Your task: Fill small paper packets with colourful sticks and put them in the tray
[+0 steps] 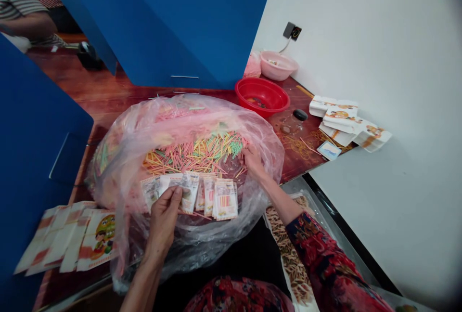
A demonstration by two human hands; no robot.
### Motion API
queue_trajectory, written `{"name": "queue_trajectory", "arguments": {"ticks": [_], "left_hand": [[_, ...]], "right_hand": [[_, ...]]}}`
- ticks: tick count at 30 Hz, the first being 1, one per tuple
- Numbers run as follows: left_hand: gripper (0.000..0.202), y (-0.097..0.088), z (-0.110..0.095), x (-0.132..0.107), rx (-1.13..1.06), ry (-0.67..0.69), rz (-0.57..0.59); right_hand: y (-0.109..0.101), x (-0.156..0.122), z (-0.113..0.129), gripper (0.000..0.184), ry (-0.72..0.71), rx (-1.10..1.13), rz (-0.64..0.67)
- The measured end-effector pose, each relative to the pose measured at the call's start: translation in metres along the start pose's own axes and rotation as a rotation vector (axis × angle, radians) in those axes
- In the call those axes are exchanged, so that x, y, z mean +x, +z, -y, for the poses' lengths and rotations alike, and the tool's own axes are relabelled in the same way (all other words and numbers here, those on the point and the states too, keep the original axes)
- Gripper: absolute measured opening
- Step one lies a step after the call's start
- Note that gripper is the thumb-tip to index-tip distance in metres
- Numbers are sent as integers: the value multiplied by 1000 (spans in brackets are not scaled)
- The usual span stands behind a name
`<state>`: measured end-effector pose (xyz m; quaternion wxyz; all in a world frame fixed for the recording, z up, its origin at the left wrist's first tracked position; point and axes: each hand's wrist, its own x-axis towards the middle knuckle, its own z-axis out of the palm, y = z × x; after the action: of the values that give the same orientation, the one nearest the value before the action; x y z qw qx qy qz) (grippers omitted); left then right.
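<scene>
A large clear plastic bag (137, 129) lies open on the wooden table, full of thin coloured sticks (195, 153). A row of small printed packets (212, 199) rests along its near edge. My left hand (164, 220) pinches one small packet (186, 191) at the left of that row. Reaching into the bag's right side, my right hand (252, 162) has its fingers curled among the sticks; what they grip is hidden.
Flat printed cartons (75, 240) fan out at the left. A red bowl (263, 96), a pink bowl (278, 65), a small jar (294, 122) and folded white boxes (346, 122) sit at the right. Blue partitions (173, 23) rise behind. Another person's arm (25, 23) shows top left.
</scene>
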<state>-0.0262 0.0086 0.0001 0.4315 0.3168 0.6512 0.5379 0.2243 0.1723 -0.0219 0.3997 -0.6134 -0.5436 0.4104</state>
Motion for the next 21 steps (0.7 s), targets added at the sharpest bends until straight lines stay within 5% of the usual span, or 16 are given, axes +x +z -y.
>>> {"name": "queue_trajectory", "arguments": {"ticks": [5,8,16,21], "left_hand": [[47,4,-5,-1,20,16,13],[46,5,-7,-2,32,23,3],[44,6,-3,-2,-26,3,4],[45,9,1,-1,-54,-3,28]], "right_hand": [[11,-9,8,37,33,324,81],[18,-14,8,32,-20,530,101],[28,-32,-1,9,-291,192,146],[35,-36,13,9,-172,318,120]]}}
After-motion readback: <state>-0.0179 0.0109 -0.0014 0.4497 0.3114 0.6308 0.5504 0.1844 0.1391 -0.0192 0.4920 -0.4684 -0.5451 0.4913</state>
